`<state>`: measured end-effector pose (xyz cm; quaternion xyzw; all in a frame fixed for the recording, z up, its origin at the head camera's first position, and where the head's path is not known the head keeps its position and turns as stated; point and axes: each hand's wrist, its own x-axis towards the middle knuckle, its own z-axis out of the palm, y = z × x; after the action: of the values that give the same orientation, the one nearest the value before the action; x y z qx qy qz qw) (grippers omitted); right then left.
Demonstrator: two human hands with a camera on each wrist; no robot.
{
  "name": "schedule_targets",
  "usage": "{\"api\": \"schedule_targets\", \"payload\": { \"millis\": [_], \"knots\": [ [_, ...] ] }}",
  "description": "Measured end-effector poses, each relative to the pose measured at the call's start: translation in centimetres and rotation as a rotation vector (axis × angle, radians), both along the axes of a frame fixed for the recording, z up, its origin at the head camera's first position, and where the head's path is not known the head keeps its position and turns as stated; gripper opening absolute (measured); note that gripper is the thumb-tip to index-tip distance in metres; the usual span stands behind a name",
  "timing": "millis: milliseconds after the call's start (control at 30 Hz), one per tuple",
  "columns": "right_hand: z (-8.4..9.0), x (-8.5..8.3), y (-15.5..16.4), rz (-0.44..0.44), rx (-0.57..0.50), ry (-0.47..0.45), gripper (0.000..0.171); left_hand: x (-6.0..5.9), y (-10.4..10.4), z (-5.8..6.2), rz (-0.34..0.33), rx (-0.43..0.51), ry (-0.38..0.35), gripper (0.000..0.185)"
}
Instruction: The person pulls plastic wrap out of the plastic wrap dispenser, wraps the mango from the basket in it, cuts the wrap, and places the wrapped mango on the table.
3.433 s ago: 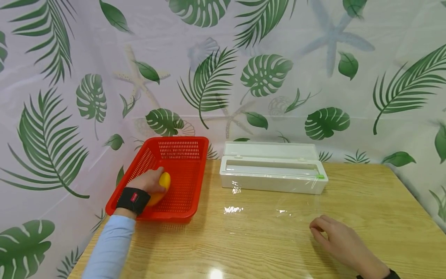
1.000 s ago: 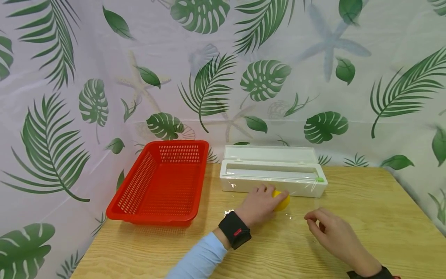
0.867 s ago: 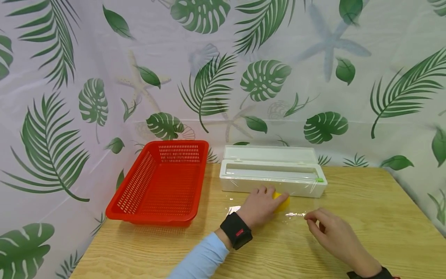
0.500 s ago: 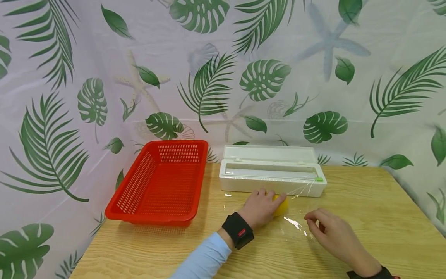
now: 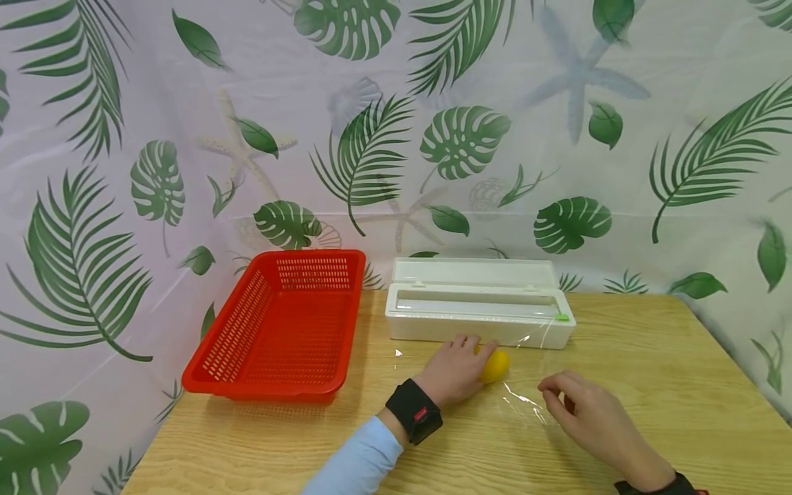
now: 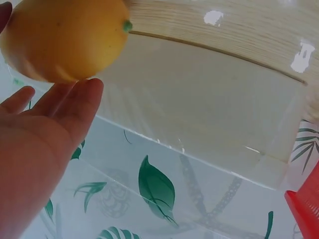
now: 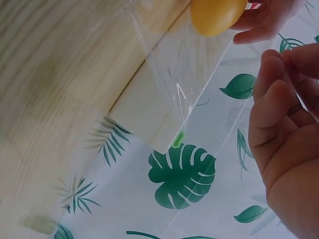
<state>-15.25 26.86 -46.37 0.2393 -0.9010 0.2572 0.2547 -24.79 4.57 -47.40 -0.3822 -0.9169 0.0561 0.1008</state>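
My left hand [image 5: 454, 371] holds a smooth yellow mango [image 5: 497, 368] between thumb and fingers, low over the table just in front of the white box [image 5: 458, 330]. The left wrist view shows the mango's green stem end, with fingertips [image 6: 89, 87] touching its side. Clear plastic wrap [image 5: 522, 400] spreads forward from the box, visible mostly by its glints. At its near right side my right hand [image 5: 594, 419] pinches the wrap's edge between thumb and forefinger. The pinched bit itself is hard to make out.
A red perforated basket [image 5: 284, 392] stands on the left of the wooden table [image 5: 650, 371]. The box lid [image 5: 473, 273] stands open at the back, showing a roll [image 5: 476, 307] inside and a green slider [image 5: 562, 317] at the right. A leaf-print sheet hangs behind.
My left hand has carried the mango out of the red basket, rightward to the wrap before the box. Lately it shifts slightly toward me and the wrap's glints change. The right hand stays nearly still.
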Motion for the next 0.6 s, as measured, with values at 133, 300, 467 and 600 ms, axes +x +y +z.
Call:
{"api": "schedule_targets", "payload": {
  "millis": [133,300,467,600],
  "knots": [
    [0.1,0.1,-0.2,-0.005,-0.001,0.003,0.028,0.4,-1.8,0.9,0.006,0.105,-0.083,0.066],
    [0.4,0.0,-0.5,-0.007,-0.004,0.008,0.027,1.5,-5.9,2.1,0.073,0.2,-0.086,0.057],
    [1.3,-0.6,-0.8,-0.024,0.016,0.02,0.026,2.6,-9.8,3.3,0.114,0.296,-0.09,0.038],
    [2.6,-2.4,-1.1,-0.024,0.002,0.082,0.024,2.6,-11.8,4.4,0.117,0.379,-0.178,0.035]
  ]
}}
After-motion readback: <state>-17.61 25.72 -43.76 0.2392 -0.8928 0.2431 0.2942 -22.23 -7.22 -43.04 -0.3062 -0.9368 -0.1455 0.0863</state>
